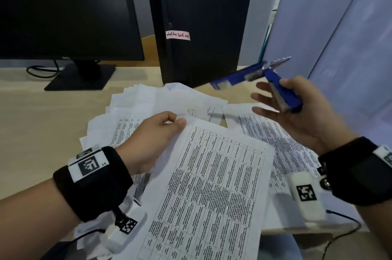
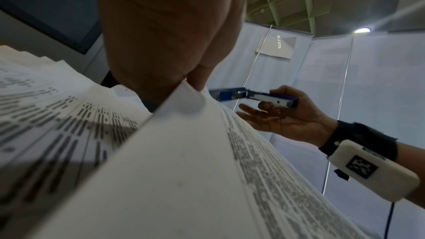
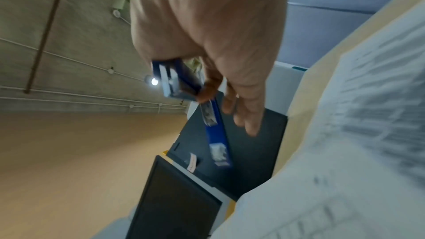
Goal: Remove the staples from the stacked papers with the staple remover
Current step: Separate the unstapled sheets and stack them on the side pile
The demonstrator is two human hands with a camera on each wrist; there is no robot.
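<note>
My left hand (image 1: 172,124) pinches the top left corner of a printed, table-filled paper set (image 1: 212,185) and holds it tilted above the desk; the left wrist view shows that corner (image 2: 190,97) between thumb and fingers. Raised to the right, my right hand (image 1: 275,100) holds a blue staple remover (image 1: 284,94), which is swung wide open. One arm of it lies in my palm, the other sticks out left over the papers. My other fingers are spread straight. In the right wrist view the staple remover (image 3: 214,128) is blurred. No staple is visible.
Many loose printed sheets (image 1: 148,98) lie fanned over the wooden desk (image 1: 42,115). A black monitor (image 1: 63,11) stands at the back left and a black computer tower (image 1: 201,32) behind the papers. Pale partition panels (image 1: 339,47) close the right side. Cables hang at the desk's front edge.
</note>
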